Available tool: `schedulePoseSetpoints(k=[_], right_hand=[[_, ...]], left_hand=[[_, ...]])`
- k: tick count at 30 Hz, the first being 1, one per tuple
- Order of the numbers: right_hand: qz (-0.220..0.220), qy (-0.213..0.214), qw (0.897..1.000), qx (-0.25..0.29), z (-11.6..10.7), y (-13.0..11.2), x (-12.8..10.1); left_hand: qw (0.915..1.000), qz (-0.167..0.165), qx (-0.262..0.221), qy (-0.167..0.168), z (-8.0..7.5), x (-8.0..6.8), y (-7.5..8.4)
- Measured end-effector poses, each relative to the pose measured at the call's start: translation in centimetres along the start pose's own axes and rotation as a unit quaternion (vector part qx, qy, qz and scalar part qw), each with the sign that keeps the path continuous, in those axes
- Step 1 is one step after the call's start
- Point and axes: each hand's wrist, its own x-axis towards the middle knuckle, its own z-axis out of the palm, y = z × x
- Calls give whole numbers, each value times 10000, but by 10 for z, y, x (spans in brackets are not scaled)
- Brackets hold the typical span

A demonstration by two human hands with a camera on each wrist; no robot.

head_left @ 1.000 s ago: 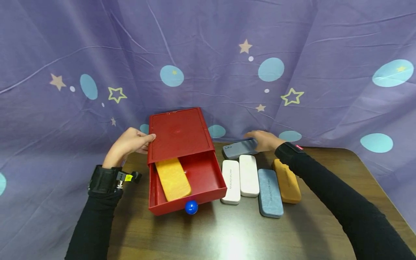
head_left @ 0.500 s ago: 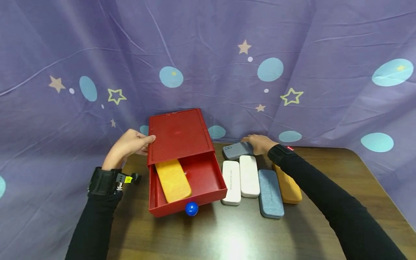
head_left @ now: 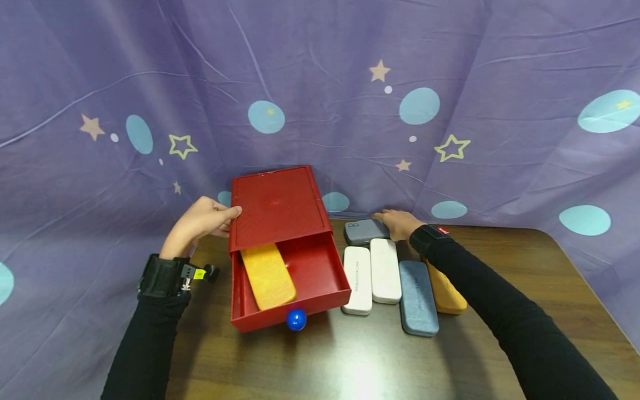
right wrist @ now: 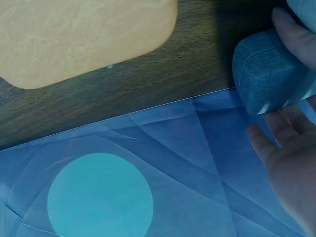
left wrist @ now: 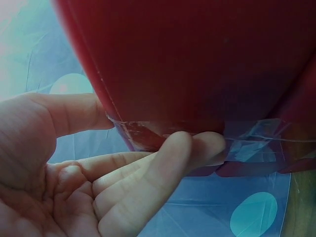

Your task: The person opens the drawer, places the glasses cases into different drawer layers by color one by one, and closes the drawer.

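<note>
My left hand (head_left: 204,218) holds the left edge of a red drawer box (head_left: 277,204), thumb on one face and fingers on another in the left wrist view. Its drawer (head_left: 316,306) is pulled partly out toward me, with a blue ball knob (head_left: 296,320) in front. Inside, at the left, lies a yellow glasses case (head_left: 269,278), its far end hidden under the box top. At the back of the table my right hand (head_left: 400,224) grips a grey glasses case (head_left: 363,231). The right wrist view has the thumb and fingers on opposite sides of this case (right wrist: 269,74).
Two white glasses cases (head_left: 357,283) (head_left: 385,272), a blue one (head_left: 419,300) and an orange one (head_left: 446,289) lie side by side right of the drawer. My right sleeve (head_left: 480,294) passes over the orange one. A purple curtain (head_left: 320,111) hangs behind the wooden table (head_left: 280,361).
My right hand has shifted slightly left along the grey glasses case, which now lies flatter at the table's back. The left hand and the red box have stayed put.
</note>
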Motion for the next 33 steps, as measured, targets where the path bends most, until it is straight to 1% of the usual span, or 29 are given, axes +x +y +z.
schedulePoseSetpoints(k=[7,14,19,23,27,33], right_hand=[[-18,19,10000,9,1,0,0],[-239,199,9994,-131,1,1,-3],[-277,262,9989,-277,0,2,-6],[-128,184,9985,-497,-2,4,-8],[91,26,9984,-557,-7,4,-9],[182,-25,9966,-800,-18,3,-11]], left_hand=[[10000,8,-1,13,0,-1,1],[10000,-24,-90,-15,0,-1,1],[9999,-18,-130,0,0,-2,0],[9999,11,-137,-4,0,-3,0],[9997,13,-234,-21,1,-2,1],[9997,47,-248,-30,0,-1,-2]])
